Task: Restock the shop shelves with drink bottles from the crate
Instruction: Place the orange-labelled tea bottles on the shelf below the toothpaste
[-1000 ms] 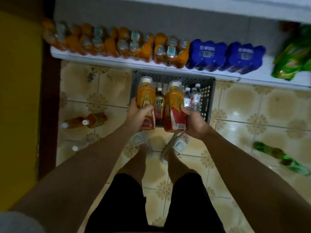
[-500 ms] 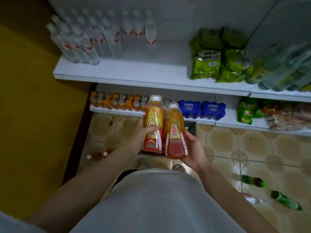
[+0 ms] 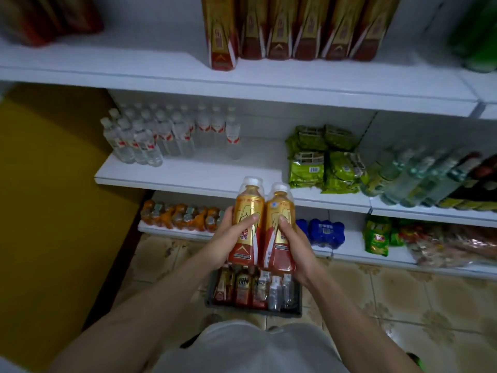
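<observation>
Your left hand (image 3: 228,238) and right hand (image 3: 291,242) are each grasping one amber plastic drink bottle (image 3: 246,219) in curled fingers; below them, the dark plastic crate (image 3: 252,309) is holding more bottles, so restocking is remaining.

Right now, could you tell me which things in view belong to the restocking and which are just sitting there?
Part of the job:
- left hand, gripping an orange drink bottle
- right hand, gripping a second orange bottle
- crate, bottles left inside
- matching bottles on the top shelf

Just sitting there:
- water bottles
- green packets
- blue multipacks
</observation>
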### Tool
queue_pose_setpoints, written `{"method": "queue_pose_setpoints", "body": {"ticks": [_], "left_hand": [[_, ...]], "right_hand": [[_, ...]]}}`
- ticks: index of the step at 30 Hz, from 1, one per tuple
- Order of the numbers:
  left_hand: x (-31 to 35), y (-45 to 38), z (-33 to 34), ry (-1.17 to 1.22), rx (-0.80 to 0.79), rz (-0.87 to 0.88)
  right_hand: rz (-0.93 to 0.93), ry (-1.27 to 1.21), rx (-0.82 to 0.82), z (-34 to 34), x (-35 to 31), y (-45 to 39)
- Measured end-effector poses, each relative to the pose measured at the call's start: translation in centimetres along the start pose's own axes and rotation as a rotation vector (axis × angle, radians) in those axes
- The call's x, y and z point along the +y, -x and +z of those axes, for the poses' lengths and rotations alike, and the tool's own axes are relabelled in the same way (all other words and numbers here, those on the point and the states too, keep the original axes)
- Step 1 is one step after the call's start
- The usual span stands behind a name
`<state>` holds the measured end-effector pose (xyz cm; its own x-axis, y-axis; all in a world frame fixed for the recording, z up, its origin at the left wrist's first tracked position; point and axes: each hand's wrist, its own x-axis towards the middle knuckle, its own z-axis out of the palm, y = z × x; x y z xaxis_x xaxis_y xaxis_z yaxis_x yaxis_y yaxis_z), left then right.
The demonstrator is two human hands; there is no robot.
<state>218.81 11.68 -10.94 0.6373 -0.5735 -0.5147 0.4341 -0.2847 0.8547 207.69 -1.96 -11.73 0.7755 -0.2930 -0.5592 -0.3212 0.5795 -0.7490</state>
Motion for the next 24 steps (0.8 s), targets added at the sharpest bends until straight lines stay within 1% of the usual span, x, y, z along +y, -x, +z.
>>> {"method": "queue_pose_setpoints", "body": {"ticks": [3, 7, 10, 14, 21, 24], "left_hand": [[1.0, -0.5, 1.1, -0.052, 0.065, 0.048], [2.0, -1.3, 1.6, -0.024, 0.096, 0.071], [3.8, -2.3, 1.4, -0.014, 0.122, 0.102], [8.2, -4.2, 0.1, -0.058, 0.142, 0.188], [16.7, -6.9, -1.7, -0.080, 0.077, 0.364], [20.3, -8.2, -1.9, -0.135, 0.100, 0.455]], "right_hand": [[-0.061, 0.102, 0.021, -0.4, -1.5, -0.2], [-0.114, 0.196, 0.041, -0.3, -3.2, -0.9], [-0.149, 0.217, 0.039, 0.5, -5.1, -1.4], [-0.260, 0.204, 0.038, 3.0, -9.2, -2.5], [-0.470, 0.225, 0.124, 7.0, -16.1, -4.2], [-0.568, 0.220, 0.158, 8.2, -19.0, -4.8]]}}
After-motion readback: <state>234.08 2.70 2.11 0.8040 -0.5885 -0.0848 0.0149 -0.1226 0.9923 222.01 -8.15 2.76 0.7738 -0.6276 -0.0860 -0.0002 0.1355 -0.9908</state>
